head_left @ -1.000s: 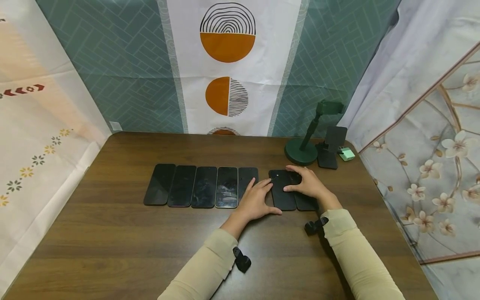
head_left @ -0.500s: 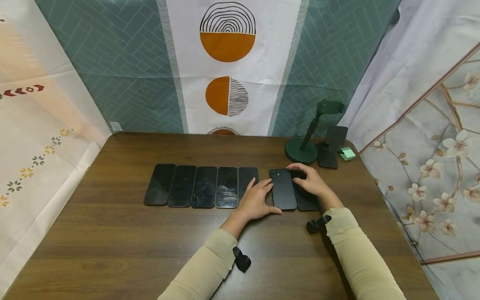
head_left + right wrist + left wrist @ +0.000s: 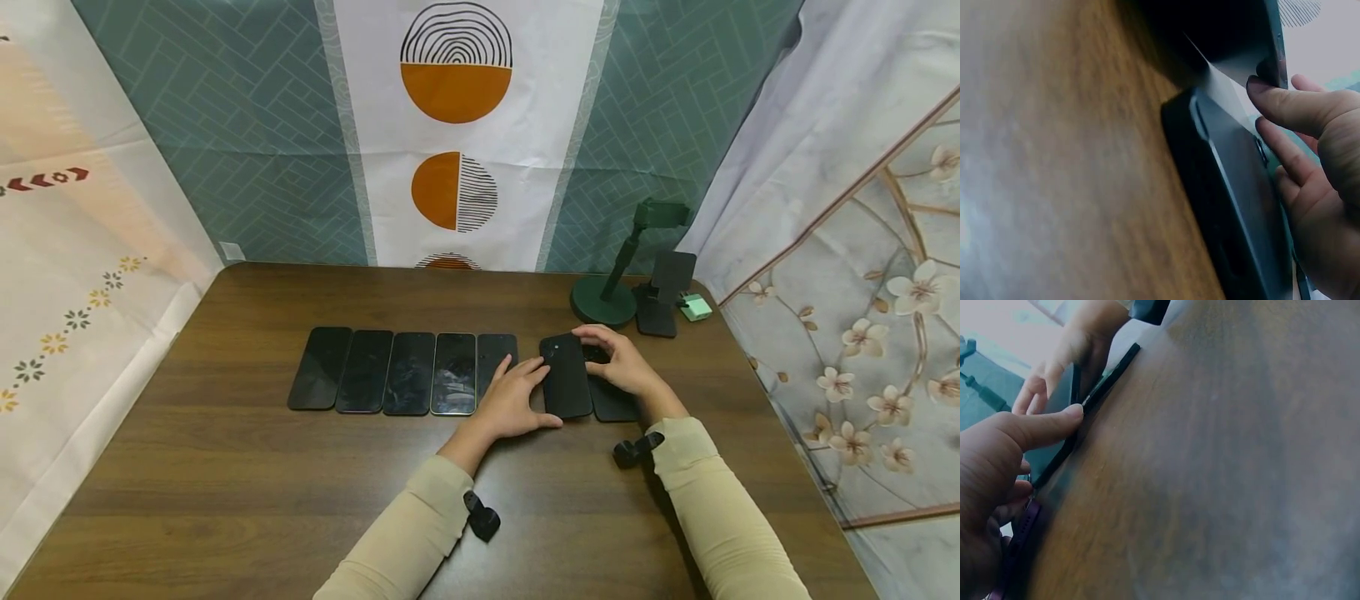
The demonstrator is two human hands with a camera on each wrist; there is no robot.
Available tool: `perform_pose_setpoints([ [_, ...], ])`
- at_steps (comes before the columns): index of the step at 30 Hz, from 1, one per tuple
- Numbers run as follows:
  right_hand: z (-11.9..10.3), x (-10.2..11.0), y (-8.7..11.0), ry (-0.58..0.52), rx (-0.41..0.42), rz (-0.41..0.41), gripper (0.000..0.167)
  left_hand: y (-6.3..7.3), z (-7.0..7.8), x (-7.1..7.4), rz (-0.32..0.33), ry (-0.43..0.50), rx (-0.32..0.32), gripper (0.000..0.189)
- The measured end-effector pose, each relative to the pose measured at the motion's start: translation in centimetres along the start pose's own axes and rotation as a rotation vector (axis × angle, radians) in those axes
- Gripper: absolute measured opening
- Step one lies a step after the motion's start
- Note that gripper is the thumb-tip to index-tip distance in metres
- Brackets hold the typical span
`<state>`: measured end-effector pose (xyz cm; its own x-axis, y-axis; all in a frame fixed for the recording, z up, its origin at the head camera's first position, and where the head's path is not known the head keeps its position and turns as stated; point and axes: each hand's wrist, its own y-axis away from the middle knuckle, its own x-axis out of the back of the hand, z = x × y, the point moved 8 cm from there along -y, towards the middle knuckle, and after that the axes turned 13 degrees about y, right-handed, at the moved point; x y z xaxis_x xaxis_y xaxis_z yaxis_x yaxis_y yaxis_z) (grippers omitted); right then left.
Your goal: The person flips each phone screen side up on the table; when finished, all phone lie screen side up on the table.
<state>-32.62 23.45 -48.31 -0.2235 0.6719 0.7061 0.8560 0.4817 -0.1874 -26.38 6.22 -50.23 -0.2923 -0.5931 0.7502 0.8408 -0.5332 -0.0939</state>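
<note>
A black smartphone (image 3: pixel 567 379), back side up with its camera at the top, is raised off the table and tilted, its right edge higher. My left hand (image 3: pixel 513 400) holds it at the left side, thumb near the bottom corner and fingers along the edge. At its upper right, my right hand (image 3: pixel 618 362) grips the edge; in the right wrist view the thumb touches the lifted edge of the smartphone (image 3: pixel 1235 37). Beneath the right hand lies another dark phone (image 3: pixel 613 402), partly hidden; the right wrist view shows this phone (image 3: pixel 1244 187) flat on the wood.
Several dark phones (image 3: pixel 408 373) lie side by side to the left on the wooden table (image 3: pixel 225 500). Behind the right hand stand a green stand with a round base (image 3: pixel 602 302), a black phone stand (image 3: pixel 657 304) and a mint-green block (image 3: pixel 695 307). Cloth hangs around the table.
The smartphone's right side has risen from the table, so it now tilts. My right thumb has shifted from on top of it to its right edge. The left hand stays nearly still.
</note>
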Motion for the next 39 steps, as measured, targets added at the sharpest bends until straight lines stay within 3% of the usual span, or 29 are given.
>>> perform_pose_setpoints([
  [6,-0.3,-0.4,-0.4,0.046,0.012,-0.021,0.077,0.0,-0.1,0.1,0.005,0.02,-0.014,0.097],
  [12,-0.7,-0.9,-0.7,0.069,-0.015,-0.077,0.079,0.1,-0.3,0.2,0.005,0.052,-0.012,0.1],
  [18,-0.9,-1.2,-0.8,0.042,-0.021,-0.094,0.087,0.3,-0.2,0.6,-0.001,0.183,-0.026,0.097],
  [23,-1.0,-1.5,-1.2,0.054,-0.042,-0.114,0.096,0.5,-0.1,1.0,0.022,0.329,-0.088,0.098],
  [31,-0.8,-2.6,-1.8,0.136,-0.115,-0.194,0.108,0.8,0.6,1.7,0.074,0.465,-0.214,0.103],
  [39,-1.3,-3.0,-2.3,0.186,-0.108,-0.208,0.104,1.0,0.6,2.3,0.13,0.481,-0.216,0.103],
])
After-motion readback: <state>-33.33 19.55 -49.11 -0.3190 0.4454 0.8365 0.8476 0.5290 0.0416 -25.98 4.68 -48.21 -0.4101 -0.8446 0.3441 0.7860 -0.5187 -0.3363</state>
